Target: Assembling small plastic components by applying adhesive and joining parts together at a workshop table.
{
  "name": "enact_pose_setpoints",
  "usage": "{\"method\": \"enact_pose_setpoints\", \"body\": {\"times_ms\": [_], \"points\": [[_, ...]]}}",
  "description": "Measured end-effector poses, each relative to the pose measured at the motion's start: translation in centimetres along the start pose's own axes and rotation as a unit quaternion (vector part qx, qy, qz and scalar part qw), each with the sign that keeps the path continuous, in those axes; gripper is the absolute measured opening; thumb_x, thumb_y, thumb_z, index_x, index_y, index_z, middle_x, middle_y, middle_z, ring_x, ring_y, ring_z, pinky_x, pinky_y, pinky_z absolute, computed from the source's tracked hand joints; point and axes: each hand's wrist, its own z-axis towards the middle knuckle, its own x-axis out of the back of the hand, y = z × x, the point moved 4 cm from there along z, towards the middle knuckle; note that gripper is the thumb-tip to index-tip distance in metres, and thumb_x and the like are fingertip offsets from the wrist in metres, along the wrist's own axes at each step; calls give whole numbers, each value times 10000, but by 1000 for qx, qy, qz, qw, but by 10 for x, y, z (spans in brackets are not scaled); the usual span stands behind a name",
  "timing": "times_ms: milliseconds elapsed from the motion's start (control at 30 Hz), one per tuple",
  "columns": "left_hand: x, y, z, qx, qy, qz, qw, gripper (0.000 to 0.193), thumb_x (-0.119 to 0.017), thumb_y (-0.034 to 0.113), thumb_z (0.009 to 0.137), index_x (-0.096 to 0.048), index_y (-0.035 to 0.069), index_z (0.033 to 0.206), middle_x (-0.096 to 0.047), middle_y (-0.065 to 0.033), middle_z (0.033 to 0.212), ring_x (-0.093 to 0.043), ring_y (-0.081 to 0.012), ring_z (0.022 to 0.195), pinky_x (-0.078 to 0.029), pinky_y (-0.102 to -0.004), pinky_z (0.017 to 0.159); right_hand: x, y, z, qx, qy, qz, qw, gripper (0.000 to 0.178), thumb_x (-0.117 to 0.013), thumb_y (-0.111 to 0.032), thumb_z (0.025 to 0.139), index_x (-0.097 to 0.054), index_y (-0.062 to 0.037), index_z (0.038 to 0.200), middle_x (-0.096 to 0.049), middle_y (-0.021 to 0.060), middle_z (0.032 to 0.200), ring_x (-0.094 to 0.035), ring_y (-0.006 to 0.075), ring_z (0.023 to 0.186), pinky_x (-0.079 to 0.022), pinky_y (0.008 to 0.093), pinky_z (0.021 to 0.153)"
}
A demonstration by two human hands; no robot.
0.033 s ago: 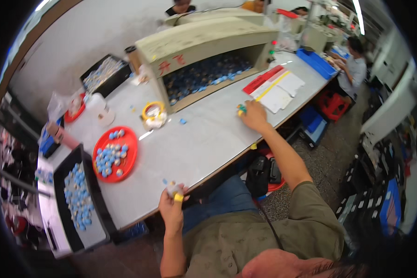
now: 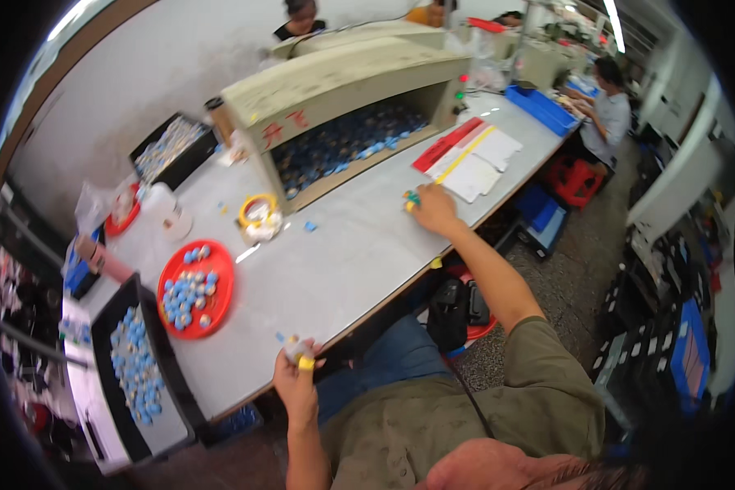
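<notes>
At the table's front edge, my left hand (image 2: 296, 374) is closed round a small greyish rounded piece (image 2: 296, 351); a yellow band or cover sits by its fingers. A tiny blue bit (image 2: 280, 336) shows just beyond its fingertips. My right hand (image 2: 435, 209) reaches over the table, its fingers bent together on the surface near the white cards. Green and yellow show at those fingertips, and whatever they grip is too small to make out. Left of my left hand, a red round tray (image 2: 227, 287) carries several small blue-and-white balls (image 2: 186, 300).
A black bin (image 2: 174, 392) of similar pieces stands at the left. A beige machine (image 2: 335, 86) with a heap of blue pieces (image 2: 343, 151) rises behind. Tape rolls (image 2: 259, 211), white cards (image 2: 468, 175), a white bottle (image 2: 167, 212) and a blue tray (image 2: 539, 110) lie around. A person (image 2: 608, 106) sits far right.
The whole view has shifted a little, so the table and machine sit slightly further left. Both hands keep nearly the same pose and place over the table.
</notes>
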Motion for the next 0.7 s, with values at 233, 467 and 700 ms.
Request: {"method": "enact_pose_setpoints", "body": {"times_ms": [233,467,700], "points": [[58,-8,-34,-88,61,147,983,355,-561,158,956,-492,-88,1203,-616,-210,1146,-644,-286,968,-543,-362,795,-35,4,10,73,21,-48,996,223,-544,-104,830,-608,15,1008,-597,175,983,-619,314,920,-539,423,732],[77,-6,-70,-89,105,157,978,381,-531,179,970,-469,-100,1223,-617,-212,1129,-651,-280,908,-546,-369,766,-25,0,-1,13,32,71,997,241,-521,-87,829,-540,14,1047,-582,214,996,-623,379,828,-521,452,695],[134,-46,-107,-107,200,124,966,518,-531,261,975,-385,-90,1327,-598,-228,1178,-654,-311,892,-548,-387,773,48,-170,-123,315,72,503,802,199,-550,-39,870,-539,-67,1066,-606,155,904,-598,370,800,-485,418,677]]}}
